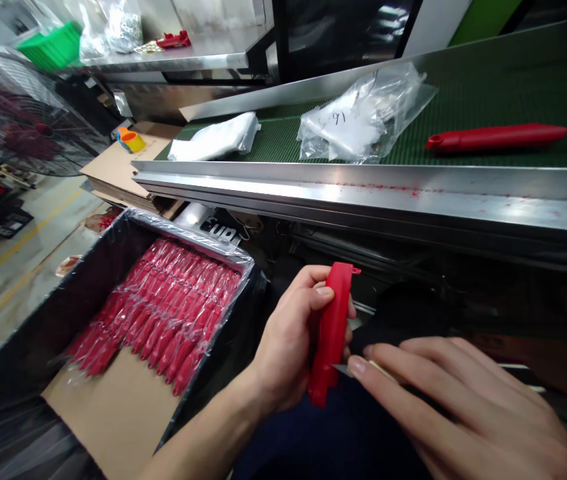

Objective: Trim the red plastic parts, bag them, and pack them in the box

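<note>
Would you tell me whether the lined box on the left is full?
Partly full: the lined box holds one row of red pieces; bare cardboard shows in front.

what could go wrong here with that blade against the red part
1. The right hand presses a thin blade against the red part close to the left hand; a slip could cut its fingers.
2. The blade may gouge the part's edge.
3. Dropped, the part could fall outside the box of bagged parts.
</note>
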Motion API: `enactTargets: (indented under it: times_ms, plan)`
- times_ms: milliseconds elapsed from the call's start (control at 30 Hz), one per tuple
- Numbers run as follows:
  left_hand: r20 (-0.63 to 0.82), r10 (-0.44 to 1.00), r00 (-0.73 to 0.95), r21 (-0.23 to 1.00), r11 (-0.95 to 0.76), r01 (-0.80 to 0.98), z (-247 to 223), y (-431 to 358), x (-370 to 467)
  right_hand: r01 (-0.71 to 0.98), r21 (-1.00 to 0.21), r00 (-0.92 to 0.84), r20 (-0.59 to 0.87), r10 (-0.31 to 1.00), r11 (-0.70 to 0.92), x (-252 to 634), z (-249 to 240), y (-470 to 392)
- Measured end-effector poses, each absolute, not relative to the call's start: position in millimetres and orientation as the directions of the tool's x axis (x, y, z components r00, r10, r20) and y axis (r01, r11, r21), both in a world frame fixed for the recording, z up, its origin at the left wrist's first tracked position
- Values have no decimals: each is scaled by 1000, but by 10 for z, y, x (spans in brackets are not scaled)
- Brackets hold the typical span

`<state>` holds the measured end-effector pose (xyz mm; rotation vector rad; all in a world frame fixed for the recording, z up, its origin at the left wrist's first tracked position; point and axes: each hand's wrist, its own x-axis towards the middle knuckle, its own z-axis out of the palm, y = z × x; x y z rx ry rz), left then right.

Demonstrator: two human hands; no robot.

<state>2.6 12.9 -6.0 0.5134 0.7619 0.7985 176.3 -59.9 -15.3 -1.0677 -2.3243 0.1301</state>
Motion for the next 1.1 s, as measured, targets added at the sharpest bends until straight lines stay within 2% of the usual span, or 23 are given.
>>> enactTargets:
  times_ms: [233, 400, 500, 633, 800, 1100]
  plan:
    - [-391, 801, 453, 626, 593, -507, -20, 244, 57, 620, -393, -503, 465, 728, 679, 1851, -165, -639]
    - [-376, 804, 460, 632, 586, -507, 10, 226, 40, 694, -500, -352, 392, 850, 518, 2038, -73, -527]
    - [-354, 805, 477, 729, 557, -398, 11, 138, 7, 734, -451, -280, 479, 832, 507, 2022, -27, -409]
    - [-363, 812, 458, 827, 507, -244, 22, 47, -28, 769, -338, -315, 539, 781, 543, 1937, 4, -282]
    - [-381, 807, 450, 835, 510, -207, 105, 5, -12, 796, -356, -286, 491, 823, 489, 1929, 1, -274]
    - [-411, 787, 460, 827, 534, -175, 105, 3, 0, 791, -343, -314, 483, 817, 507, 1954, -50, -285]
